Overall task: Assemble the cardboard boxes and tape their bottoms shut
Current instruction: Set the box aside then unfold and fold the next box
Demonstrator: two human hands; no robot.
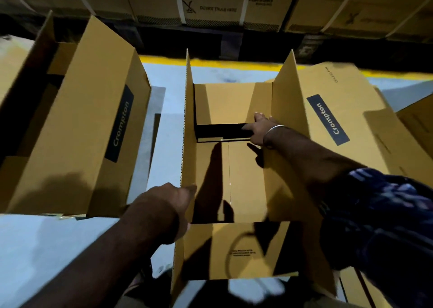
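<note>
Nearest, the left hand (168, 204) grips the left flap (186, 125) of the open box (234, 249), fingers closed around its edge. This box stands on the floor (46, 249) in the middle. Farther in, the right hand (260, 129) lies spread and flat on a folded inner flap (225, 104), holding nothing. Another box (77, 120) is at the left; a flat one (351, 111) lies at the right.

Tan cardboard boxes (225, 167), navy labels (327, 120), yellow floor stripe (234, 62)
</note>
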